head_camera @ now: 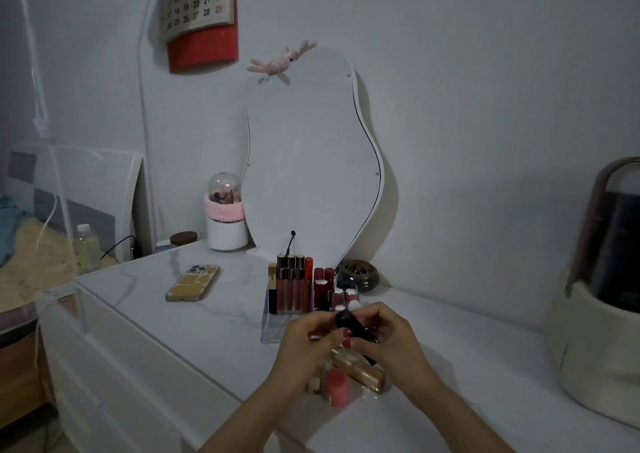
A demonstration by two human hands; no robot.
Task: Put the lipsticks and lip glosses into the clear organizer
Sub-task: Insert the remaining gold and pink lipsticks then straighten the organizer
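Note:
A black lipstick tube (351,324) is held between both hands just in front of the clear organizer (273,331). My left hand (308,340) pinches its near end and my right hand (388,335) grips it from the right. The organizer's back rows hold several upright dark red and brown lip glosses (292,284) and red lipsticks (323,283). Below my hands, loose items lie on the white tabletop: a gold tube (367,371) and a pink-capped one (336,387).
A phone (193,283) lies to the left of the organizer. Behind it stand a wavy mirror (311,161), a small dark bowl (358,274) and a white pot with a pink band (225,224). A cream basket (595,355) stands at the right edge.

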